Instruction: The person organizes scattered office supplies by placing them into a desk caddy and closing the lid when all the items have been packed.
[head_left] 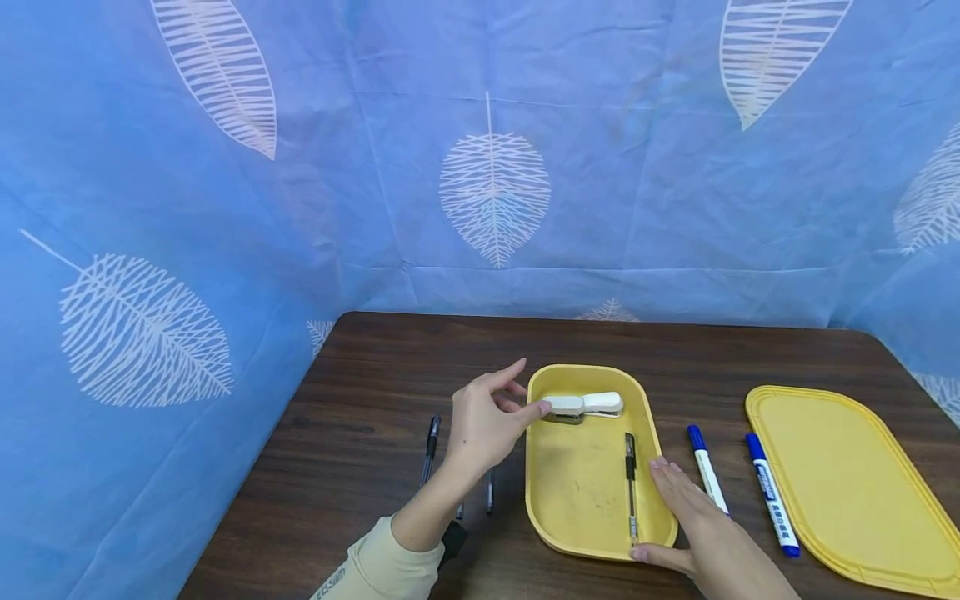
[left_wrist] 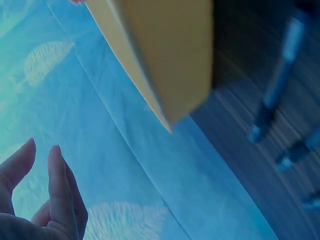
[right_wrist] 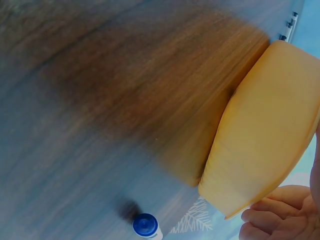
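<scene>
A yellow tray (head_left: 577, 517) holds two small white staplers, one (head_left: 562, 406) at its far left and the other (head_left: 602, 403) end to end with it. A black-capped pen (head_left: 631, 483) lies along the tray's right side. My left hand (head_left: 483, 421) reaches over the tray's left rim, its thumb tip at the left stapler's end and the index finger raised apart. In the left wrist view, the thumb and fingers (left_wrist: 60, 195) stand apart with nothing between them. My right hand (head_left: 693, 517) rests at the tray's near right corner, fingers along the right rim and thumb at the near rim.
Two blue-capped markers, one (head_left: 708, 471) nearer the tray and another (head_left: 772, 496) farther right, lie on the dark wooden table (head_left: 420, 358). A yellow lid (head_left: 862, 483) lies at the right. Several pens (head_left: 431, 450) are left of the tray, partly behind the left forearm.
</scene>
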